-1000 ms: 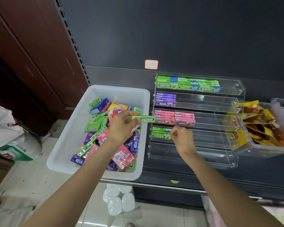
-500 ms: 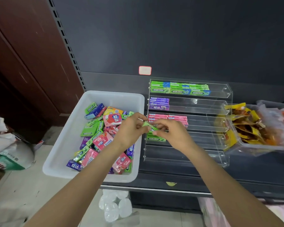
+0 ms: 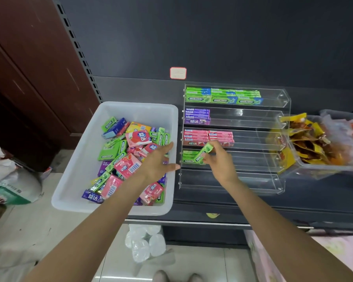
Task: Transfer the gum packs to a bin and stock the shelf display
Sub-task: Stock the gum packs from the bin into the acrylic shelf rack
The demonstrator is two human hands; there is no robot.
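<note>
Fingers of the right hand (image 3: 220,163) pinched 1 green gum pack (image 3: 204,152), tilted, at the 4th tier of the clear shelf display (image 3: 273,137), just above the green packs (image 3: 189,157) lying there. The left hand (image 3: 157,161) hovered flat, fingers straight, holding nothing, over the white bin (image 3: 86,157) heaped with mixed gum packs (image 3: 128,151).

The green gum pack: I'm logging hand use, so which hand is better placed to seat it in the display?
Right. The right hand already pinches the green gum pack at the display's fourth tier, while the left hand hovers open over the bin.
</note>
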